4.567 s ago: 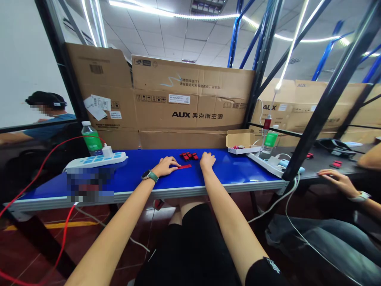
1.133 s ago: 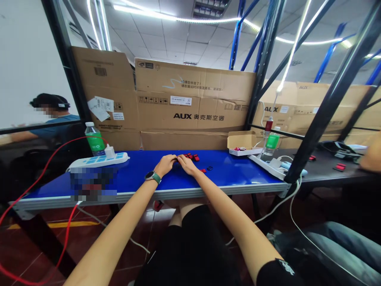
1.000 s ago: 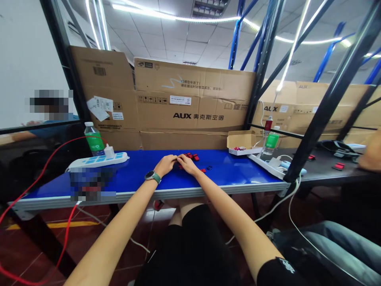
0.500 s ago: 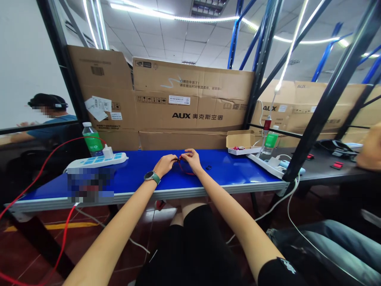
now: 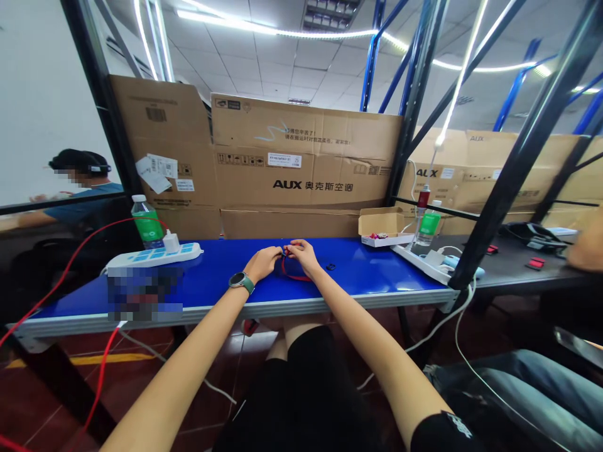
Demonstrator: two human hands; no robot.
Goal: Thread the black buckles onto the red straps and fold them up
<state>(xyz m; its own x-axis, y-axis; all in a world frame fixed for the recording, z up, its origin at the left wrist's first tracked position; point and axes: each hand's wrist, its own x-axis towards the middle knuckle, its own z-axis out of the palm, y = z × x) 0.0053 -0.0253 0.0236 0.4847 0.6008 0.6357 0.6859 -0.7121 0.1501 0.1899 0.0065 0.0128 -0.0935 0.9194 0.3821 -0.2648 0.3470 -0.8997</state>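
Note:
A thin red strap (image 5: pixel 296 277) curves in a loop over the blue tabletop, below and between my hands. My left hand (image 5: pixel 264 263), with a watch on its wrist, is closed in a pinch on a small dark end of the strap. Beside it, my right hand (image 5: pixel 303 256) pinches the red strap close to that end; the fingertips of both hands nearly meet. The exact parts between the fingers are too small to make out. Right of my right hand, a small black ring-shaped piece (image 5: pixel 331 267) lies on the table.
An open cardboard box (image 5: pixel 382 227) with small red pieces stands at the back right. Power strips (image 5: pixel 155 256) lie left and right, with bottles (image 5: pixel 147 223) behind. A cardboard wall (image 5: pixel 306 163) closes the back. People sit at both sides.
My right hand's raised fingers have come down and closed nearer my left fingertips. The red strap's loop shows more fully. My left hand stays almost in place.

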